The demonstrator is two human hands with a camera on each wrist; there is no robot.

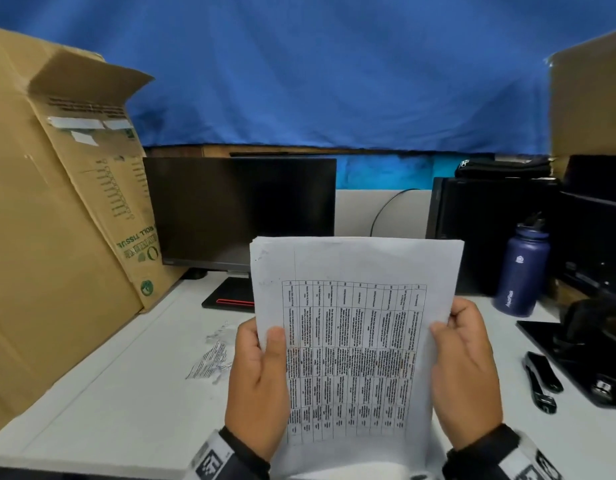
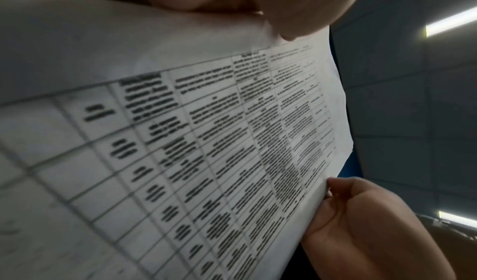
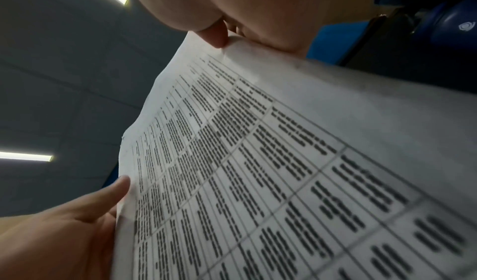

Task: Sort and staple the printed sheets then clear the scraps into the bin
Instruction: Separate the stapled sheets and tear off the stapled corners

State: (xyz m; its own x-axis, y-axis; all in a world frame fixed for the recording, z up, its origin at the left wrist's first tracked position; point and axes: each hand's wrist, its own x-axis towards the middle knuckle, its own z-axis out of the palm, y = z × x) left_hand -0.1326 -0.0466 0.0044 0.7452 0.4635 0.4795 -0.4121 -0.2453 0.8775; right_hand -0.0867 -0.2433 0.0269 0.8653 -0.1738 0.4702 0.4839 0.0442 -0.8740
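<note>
A stack of printed sheets [image 1: 355, 327] with a dense table stands upright above the white desk [image 1: 126, 410], held by both hands. My left hand [image 1: 261, 382] grips the stack's left edge, thumb on the front page. My right hand [image 1: 462, 372] grips the right edge, thumb on the front. Both wrist views show the printed sheets [image 2: 232, 141] [image 3: 284, 162] close up, pinched between thumb and fingers. Torn paper scraps [image 1: 213, 358] lie on the desk left of the stack. A black stapler [image 1: 541, 379] lies at the right. No bin is in view.
A large cardboard box [image 1: 57, 220] leans at the left. A dark monitor [image 1: 240, 209] stands behind the sheets. At the right are a black computer tower [image 1: 479, 223], a navy bottle [image 1: 522, 268] and black equipment [image 1: 590, 323]. A blue cloth [image 1: 317, 71] hangs behind.
</note>
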